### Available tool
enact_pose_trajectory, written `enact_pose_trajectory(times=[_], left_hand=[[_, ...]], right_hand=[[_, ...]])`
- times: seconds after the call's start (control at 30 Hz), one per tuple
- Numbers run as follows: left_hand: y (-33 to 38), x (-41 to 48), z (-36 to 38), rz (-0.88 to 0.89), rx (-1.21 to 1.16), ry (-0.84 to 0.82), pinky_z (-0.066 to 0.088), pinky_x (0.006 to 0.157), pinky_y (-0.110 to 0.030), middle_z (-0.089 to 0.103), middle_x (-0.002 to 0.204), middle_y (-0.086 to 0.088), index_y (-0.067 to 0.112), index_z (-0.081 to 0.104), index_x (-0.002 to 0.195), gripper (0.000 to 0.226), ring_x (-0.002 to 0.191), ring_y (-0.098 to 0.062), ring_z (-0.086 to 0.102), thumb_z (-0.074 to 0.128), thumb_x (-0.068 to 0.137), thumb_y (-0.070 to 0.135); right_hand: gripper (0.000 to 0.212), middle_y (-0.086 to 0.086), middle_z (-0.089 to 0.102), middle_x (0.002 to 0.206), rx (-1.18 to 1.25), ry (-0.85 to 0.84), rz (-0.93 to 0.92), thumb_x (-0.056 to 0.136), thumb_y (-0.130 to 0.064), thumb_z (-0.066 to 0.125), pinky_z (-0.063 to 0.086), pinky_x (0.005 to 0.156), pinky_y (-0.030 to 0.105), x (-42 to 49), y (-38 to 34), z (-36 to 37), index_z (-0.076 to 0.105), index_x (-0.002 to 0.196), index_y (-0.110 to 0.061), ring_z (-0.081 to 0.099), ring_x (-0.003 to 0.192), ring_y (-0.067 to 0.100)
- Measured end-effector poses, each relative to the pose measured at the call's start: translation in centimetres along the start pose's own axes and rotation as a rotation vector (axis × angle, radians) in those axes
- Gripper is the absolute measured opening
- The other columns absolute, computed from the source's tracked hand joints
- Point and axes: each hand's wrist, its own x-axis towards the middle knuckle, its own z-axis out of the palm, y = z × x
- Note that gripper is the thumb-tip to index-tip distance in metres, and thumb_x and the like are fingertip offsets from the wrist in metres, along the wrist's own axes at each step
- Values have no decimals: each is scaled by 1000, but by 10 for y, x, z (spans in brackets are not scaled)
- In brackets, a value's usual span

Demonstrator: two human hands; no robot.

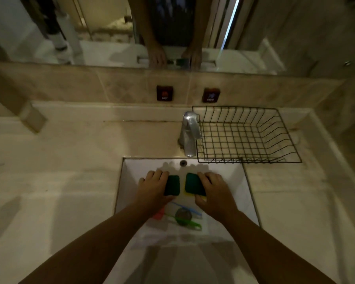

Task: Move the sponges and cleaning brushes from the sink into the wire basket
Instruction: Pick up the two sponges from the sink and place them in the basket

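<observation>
— Left hand?
— Down in the sink, fingers curled over the outer edge of a green sponge, thumb at its near end. Closed on it, as far as can be judged; whether lifted or flat on the bottom, cannot tell.
— And the right hand?
— Same story, mirrored: wrapped round the outer edge of a second sponge, green on top with a yellow layer peeking out beneath. Looks gripped too.
— How do the two pads lie?
— Side by side, just apart, long sides running away from the body toward the back wall.
— Anything else down there?
— Nearer the body, around the drain: a blue brush, a green brush, something pink half hidden under the left wrist. Thin handles running roughly left to right.
— Where to, then?
— Wire basket, on the table behind and to the right of the sink, beside the tap. Nothing in it yet. Closer to the right hand; a longer, crossing reach for the left, with the tap standing near that path. Probably easier right first, left following over the basket's front rim.
</observation>
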Motion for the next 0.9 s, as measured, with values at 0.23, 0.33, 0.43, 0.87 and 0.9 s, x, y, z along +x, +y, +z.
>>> enact_pose_trajectory(times=[0.23,0.33,0.43,0.87,0.9], left_hand=[[7,2,-21,49,24,61,47,91,-42,52,131,-1,24,41,135,71,115,-23,47,67,78,58],[10,6,-23,79,20,70,48,91,-41,51,131,-1,24,41,135,71,115,-22,46,67,79,59],[16,12,-23,126,24,78,46,90,-40,52,131,-3,23,41,137,73,115,-23,47,68,79,58],[112,53,-32,210,-18,205,48,97,-39,55,137,-3,22,45,142,76,120,-24,50,69,80,57],[122,60,-32,209,-27,218,48,97,-39,56,136,-3,21,46,141,75,119,-23,51,69,80,58]], right_hand=[[74,3,48,133,-19,38,-20,78,-52,50,44,95,31,-2,3,-20,34,144,-21,42,117,19],[76,2,48,132,-23,25,-16,78,-52,51,43,95,30,-2,6,-24,32,145,-23,42,116,18],[75,2,49,131,-30,59,-11,77,-50,55,42,94,31,0,15,-32,33,144,-25,42,117,18],[78,8,51,130,-56,157,-43,77,-43,58,45,96,40,13,113,-95,34,146,-18,46,116,25],[78,7,50,131,-54,163,-48,77,-44,57,45,97,40,16,124,-99,33,147,-19,45,117,24]])
